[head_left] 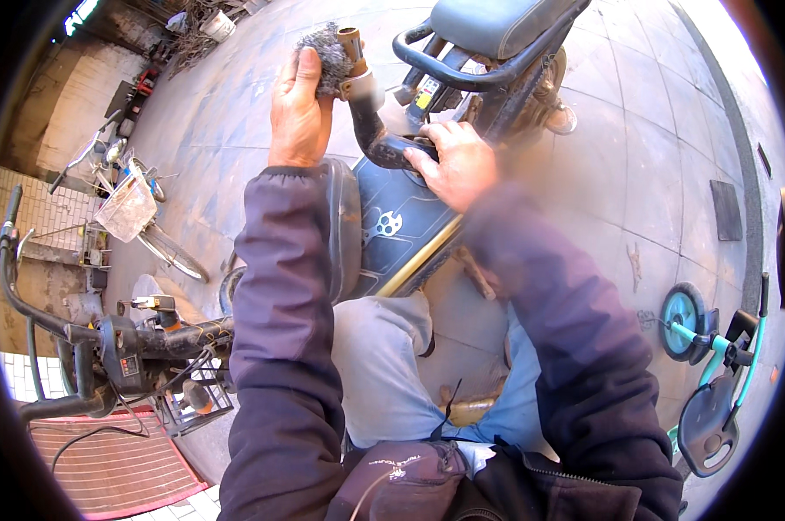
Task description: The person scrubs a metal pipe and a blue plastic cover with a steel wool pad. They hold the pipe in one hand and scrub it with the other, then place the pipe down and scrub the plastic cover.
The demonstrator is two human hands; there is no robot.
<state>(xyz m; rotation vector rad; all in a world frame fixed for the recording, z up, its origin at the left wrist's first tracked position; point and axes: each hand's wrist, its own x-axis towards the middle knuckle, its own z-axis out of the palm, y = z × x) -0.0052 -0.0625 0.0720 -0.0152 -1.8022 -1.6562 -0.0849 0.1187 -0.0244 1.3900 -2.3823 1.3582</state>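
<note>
A grey ball of steel wool [326,57] is in my left hand [298,117], whose fingers are closed round it. It presses against the brownish metal sleeve [351,45] at the upper end of a bent black tube [368,127]. Lower down, my right hand [458,165] grips the tube's other end, thumb on top. Beneath the tube lies a dark board [410,195] with a gold-coloured edge. A silver wrench [387,225] with several holes rests on that board, to the left of my right hand.
A black padded seat [496,26] with a bent rail stands beyond my hands. Handlebars [84,330] reach in at left, above a red slatted mat [114,464]. A bicycle with a basket [125,211] is farther left. A turquoise child's scooter [714,347] stands at right.
</note>
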